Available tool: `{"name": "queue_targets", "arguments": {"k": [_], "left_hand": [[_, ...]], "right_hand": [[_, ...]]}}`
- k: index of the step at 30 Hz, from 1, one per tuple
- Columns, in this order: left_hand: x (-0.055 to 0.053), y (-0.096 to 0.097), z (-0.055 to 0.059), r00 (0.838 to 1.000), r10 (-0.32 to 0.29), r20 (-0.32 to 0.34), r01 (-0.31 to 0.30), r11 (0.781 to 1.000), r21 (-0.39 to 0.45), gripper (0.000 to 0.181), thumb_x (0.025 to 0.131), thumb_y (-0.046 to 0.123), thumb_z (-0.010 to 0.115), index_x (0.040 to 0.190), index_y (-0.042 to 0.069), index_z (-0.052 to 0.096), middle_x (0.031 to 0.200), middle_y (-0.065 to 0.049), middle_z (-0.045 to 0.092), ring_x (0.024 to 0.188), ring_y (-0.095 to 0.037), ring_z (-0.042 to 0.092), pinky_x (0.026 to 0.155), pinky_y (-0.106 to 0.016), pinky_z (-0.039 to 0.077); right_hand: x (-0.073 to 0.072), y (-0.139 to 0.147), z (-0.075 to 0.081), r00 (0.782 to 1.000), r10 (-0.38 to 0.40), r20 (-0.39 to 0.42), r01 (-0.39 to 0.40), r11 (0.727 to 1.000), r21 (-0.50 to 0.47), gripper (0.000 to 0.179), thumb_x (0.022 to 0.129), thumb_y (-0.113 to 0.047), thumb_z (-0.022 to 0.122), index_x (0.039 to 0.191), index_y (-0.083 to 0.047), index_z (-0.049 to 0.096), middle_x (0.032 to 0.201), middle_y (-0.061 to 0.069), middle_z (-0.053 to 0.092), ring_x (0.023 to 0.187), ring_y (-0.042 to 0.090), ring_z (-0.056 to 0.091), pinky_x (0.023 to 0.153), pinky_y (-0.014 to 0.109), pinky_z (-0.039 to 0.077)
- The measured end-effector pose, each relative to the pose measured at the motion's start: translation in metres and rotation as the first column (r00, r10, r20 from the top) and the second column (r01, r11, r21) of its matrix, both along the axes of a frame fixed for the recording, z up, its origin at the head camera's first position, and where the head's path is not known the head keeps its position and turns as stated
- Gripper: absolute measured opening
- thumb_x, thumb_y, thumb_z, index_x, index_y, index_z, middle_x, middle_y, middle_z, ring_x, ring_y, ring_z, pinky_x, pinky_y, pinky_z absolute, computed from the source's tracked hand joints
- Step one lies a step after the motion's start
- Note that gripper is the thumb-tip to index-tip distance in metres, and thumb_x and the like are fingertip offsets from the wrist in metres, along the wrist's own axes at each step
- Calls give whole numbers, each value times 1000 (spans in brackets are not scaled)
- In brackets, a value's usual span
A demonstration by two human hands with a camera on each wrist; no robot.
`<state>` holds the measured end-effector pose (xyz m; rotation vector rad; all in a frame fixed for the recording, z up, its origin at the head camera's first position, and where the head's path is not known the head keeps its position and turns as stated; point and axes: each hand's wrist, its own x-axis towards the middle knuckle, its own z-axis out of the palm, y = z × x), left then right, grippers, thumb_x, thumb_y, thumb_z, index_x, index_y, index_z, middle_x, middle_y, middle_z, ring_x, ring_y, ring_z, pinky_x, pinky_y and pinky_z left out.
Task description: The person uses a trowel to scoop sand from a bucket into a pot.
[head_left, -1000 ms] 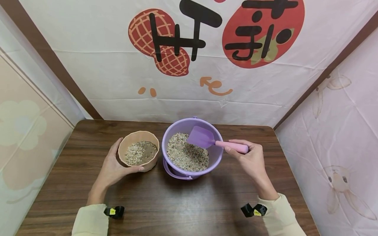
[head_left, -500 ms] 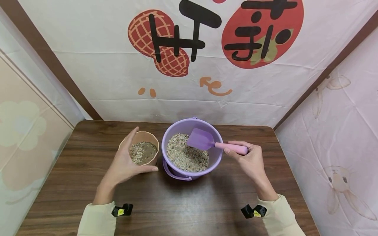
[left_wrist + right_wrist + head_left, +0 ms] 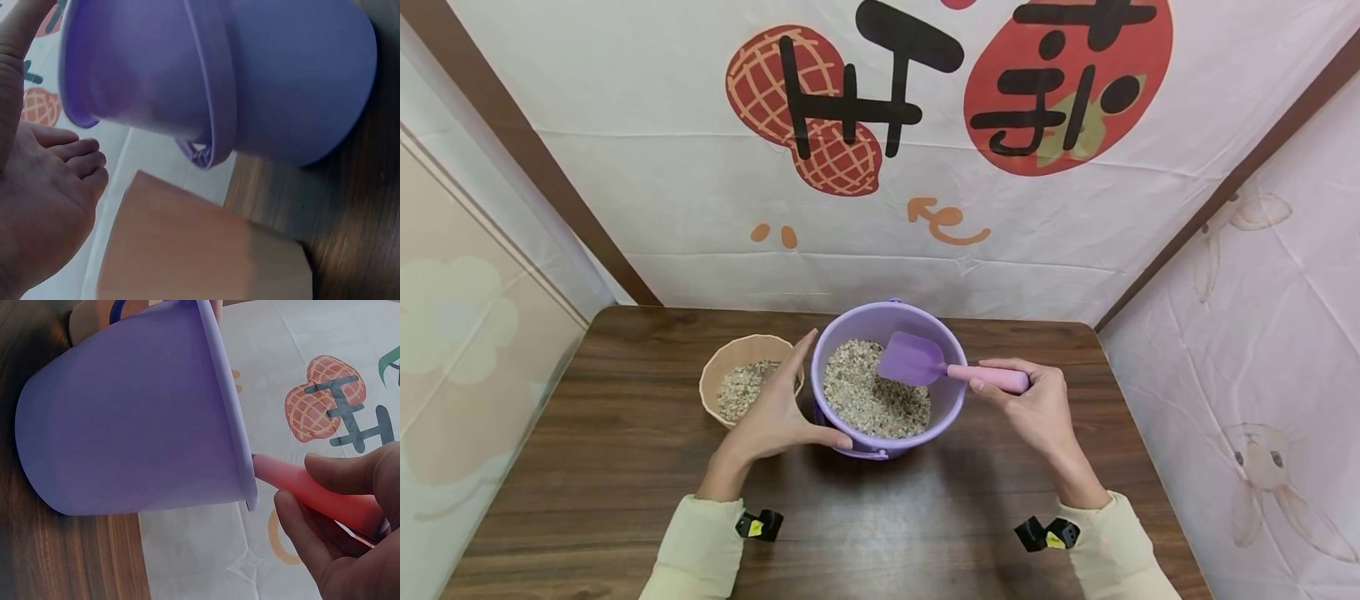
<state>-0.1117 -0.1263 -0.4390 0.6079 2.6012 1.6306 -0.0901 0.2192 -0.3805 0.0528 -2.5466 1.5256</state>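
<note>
A purple bucket (image 3: 951,400) holding pale gravel (image 3: 868,400) stands mid-table, its handle lowered on the near left side. My left hand (image 3: 771,421) is at the bucket's left rim, thumb and fingers spread; whether it touches the rim I cannot tell. My right hand (image 3: 1037,408) grips the pink handle of a toy shovel (image 3: 913,358), whose purple blade hangs over the gravel, near the bucket's far right wall. Left of the bucket is a peach faceted flowerpot (image 3: 718,367) with gravel inside, partly hidden behind my left hand. The left wrist view shows its outer wall (image 3: 181,244).
All of this rests on a dark wood-grain table (image 3: 880,517). A printed white cloth (image 3: 700,208) hangs behind its far edge, with cloth panels at both sides.
My left hand has let go of the flowerpot and moved right to the bucket's rim. The right hand and shovel have barely shifted.
</note>
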Motion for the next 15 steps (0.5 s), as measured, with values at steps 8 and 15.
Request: {"name": "queue_targets", "arguments": {"k": [8,15], "left_hand": [[-5,9,-3,999,-11,-41,12,1000,15,151,41,46,104,163,14,19,162,-5,32,143,-26,37,117,-54,27],[-4,10,-4,999,-5,-32,5,1000,13,152,43,44,104,164,16,16,163,-7,29,144,-30,35,118,-56,26]], "right_hand": [[-3,4,2,998,59,36,-62,993,103,26,80,-19,89,103,-10,81,89,-3,78,93,13,70,76,19,51],[-6,2,9,989,139,48,-145,973,178,22,80,-21,89,101,-14,82,87,-11,77,90,11,71,76,28,54]]}}
